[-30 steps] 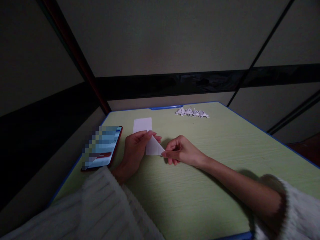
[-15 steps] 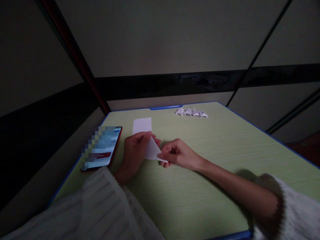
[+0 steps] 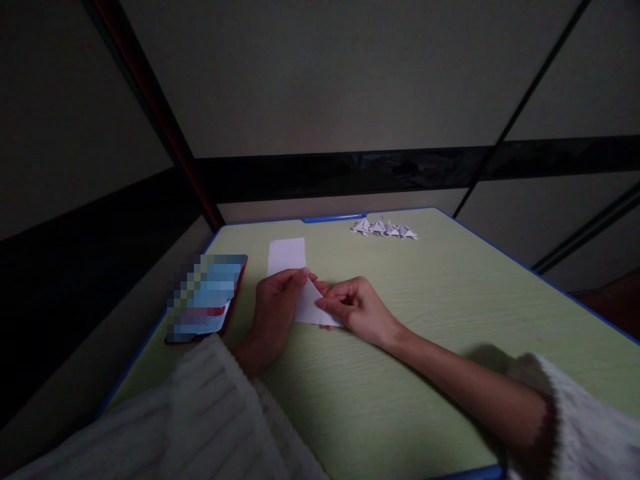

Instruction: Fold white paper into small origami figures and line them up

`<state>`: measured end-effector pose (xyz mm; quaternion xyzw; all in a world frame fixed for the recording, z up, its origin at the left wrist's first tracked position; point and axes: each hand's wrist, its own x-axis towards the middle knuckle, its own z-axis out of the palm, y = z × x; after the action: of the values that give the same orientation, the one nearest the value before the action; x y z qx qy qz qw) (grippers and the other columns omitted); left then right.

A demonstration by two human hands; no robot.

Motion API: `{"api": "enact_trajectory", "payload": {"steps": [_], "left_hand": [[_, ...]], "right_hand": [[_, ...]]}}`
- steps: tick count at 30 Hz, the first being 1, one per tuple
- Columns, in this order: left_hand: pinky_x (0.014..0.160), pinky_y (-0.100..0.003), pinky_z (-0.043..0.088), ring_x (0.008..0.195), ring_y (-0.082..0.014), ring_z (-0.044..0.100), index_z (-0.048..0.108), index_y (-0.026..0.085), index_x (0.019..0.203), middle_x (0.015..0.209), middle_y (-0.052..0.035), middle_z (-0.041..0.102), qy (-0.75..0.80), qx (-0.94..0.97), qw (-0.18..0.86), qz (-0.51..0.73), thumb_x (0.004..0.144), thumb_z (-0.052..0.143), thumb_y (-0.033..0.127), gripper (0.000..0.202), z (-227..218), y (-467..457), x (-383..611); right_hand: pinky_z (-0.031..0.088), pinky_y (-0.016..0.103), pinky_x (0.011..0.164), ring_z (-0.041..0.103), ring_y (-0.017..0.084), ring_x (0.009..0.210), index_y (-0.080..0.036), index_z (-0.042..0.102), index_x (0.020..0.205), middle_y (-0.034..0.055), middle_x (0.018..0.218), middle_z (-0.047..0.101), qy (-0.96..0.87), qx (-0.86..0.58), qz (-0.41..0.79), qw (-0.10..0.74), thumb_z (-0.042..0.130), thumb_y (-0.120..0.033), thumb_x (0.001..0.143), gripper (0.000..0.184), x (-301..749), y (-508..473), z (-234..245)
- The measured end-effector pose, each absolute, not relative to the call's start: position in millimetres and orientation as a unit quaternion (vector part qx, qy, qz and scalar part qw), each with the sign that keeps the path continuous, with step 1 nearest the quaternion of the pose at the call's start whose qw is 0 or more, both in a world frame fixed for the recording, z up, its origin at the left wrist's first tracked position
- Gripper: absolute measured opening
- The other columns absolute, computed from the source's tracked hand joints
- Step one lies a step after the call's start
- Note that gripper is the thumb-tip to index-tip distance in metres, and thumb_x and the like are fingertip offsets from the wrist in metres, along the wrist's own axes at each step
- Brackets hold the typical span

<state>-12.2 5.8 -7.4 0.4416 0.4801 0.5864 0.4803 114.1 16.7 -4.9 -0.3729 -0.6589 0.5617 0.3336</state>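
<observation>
A white sheet of paper (image 3: 287, 255) is held above the light green table (image 3: 415, 387), its near part folded into a slanting point. My left hand (image 3: 277, 303) is closed on its middle, thumb on top and fingers underneath. With thumb and index finger, my right hand (image 3: 357, 308) pinches the slanted edge near the pointed corner. The corner's tip is partly covered by the right hand. Beyond the left hand, the paper's far end stays flat and rectangular.
Several small folded white paper figures (image 3: 384, 229) stand in a row near the table's back edge. A phone with a red edge (image 3: 207, 300), its screen partly blurred out, lies left of my left hand. Dark-striped panels (image 3: 330, 80) rise behind the table.
My right thumb and index finger have slid up along the slanted edge, away from the corner's tip. The left hand keeps its hold. The whole view has shifted slightly.
</observation>
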Motion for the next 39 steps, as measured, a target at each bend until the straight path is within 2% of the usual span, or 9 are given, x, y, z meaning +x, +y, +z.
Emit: {"api": "enact_trajectory", "payload": {"steps": [4, 7, 13, 22, 33, 36, 39], "left_hand": [[0.051, -0.020, 0.043, 0.054, -0.0108, 0.057, 0.060, 0.013, 0.066, 0.061, 0.0006, 0.065, 0.457, 0.450, 0.523, 0.562, 0.056, 0.065, 0.020, 0.013, -7.2, 5.7, -10.7], [0.049, -0.018, 0.041, 0.053, -0.0092, 0.056, 0.061, 0.013, 0.062, 0.059, 0.0015, 0.064, 0.473, 0.452, 0.502, 0.566, 0.051, 0.068, 0.015, 0.014, -5.0, 4.0, -10.8], [0.048, -0.019, 0.041, 0.051, -0.0095, 0.055, 0.063, 0.013, 0.061, 0.057, 0.0014, 0.064, 0.486, 0.452, 0.465, 0.586, 0.053, 0.067, 0.017, 0.010, -6.3, 5.7, -13.9], [0.059, -0.025, 0.045, 0.058, -0.0139, 0.060, 0.062, 0.012, 0.061, 0.061, -0.0033, 0.067, 0.489, 0.451, 0.412, 0.623, 0.056, 0.064, 0.020, 0.010, -8.0, 13.0, -19.7], [0.061, -0.026, 0.047, 0.059, -0.0143, 0.061, 0.062, 0.012, 0.063, 0.061, -0.0022, 0.067, 0.495, 0.437, 0.336, 0.672, 0.060, 0.061, 0.020, 0.008, -5.2, 10.4, -22.1], [0.063, -0.027, 0.048, 0.059, -0.0139, 0.061, 0.059, 0.013, 0.065, 0.060, -0.0011, 0.065, 0.487, 0.372, 0.306, 0.729, 0.061, 0.061, 0.022, 0.011, -5.7, 15.9, -28.3], [0.063, -0.027, 0.047, 0.060, -0.0136, 0.060, 0.060, 0.012, 0.069, 0.063, -0.0030, 0.064, 0.481, 0.399, 0.371, 0.687, 0.064, 0.058, 0.027, 0.016, -5.2, 17.2, -27.4]], "right_hand": [[0.022, 0.018, 0.038, 0.031, 0.004, 0.038, -0.013, 0.042, 0.044, -0.0037, 0.041, 0.038, -0.685, -0.394, 0.506, 0.346, 0.047, -0.025, 0.070, 0.029, 116.3, 18.2, -8.2], [0.019, 0.018, 0.037, 0.027, 0.004, 0.039, -0.013, 0.039, 0.044, -0.0048, 0.041, 0.033, -0.720, -0.392, 0.453, 0.351, 0.047, -0.025, 0.070, 0.030, 117.1, 19.0, -10.2], [0.023, 0.017, 0.036, 0.031, 0.004, 0.037, -0.013, 0.041, 0.045, -0.0037, 0.040, 0.040, -0.717, -0.392, 0.468, 0.337, 0.046, -0.024, 0.070, 0.028, 114.3, 21.1, -7.4], [0.029, 0.016, 0.036, 0.041, 0.005, 0.035, -0.012, 0.046, 0.046, -0.0033, 0.038, 0.044, -0.685, -0.396, 0.515, 0.330, 0.047, -0.022, 0.070, 0.026, 111.8, 18.8, -0.3], [0.031, 0.017, 0.036, 0.041, 0.005, 0.035, -0.012, 0.048, 0.048, -0.0022, 0.040, 0.047, -0.680, -0.402, 0.515, 0.334, 0.048, -0.023, 0.069, 0.024, 112.3, 14.7, -2.2], [0.030, 0.017, 0.036, 0.040, 0.006, 0.035, -0.012, 0.048, 0.047, -0.0025, 0.039, 0.044, -0.684, -0.409, 0.512, 0.321, 0.048, -0.025, 0.069, 0.025, 116.2, 11.8, -5.3], [0.031, 0.018, 0.039, 0.040, 0.006, 0.037, -0.011, 0.049, 0.050, -0.0008, 0.042, 0.048, -0.677, -0.392, 0.521, 0.342, 0.047, -0.027, 0.071, 0.026, 120.2, 12.6, -7.6]]}}
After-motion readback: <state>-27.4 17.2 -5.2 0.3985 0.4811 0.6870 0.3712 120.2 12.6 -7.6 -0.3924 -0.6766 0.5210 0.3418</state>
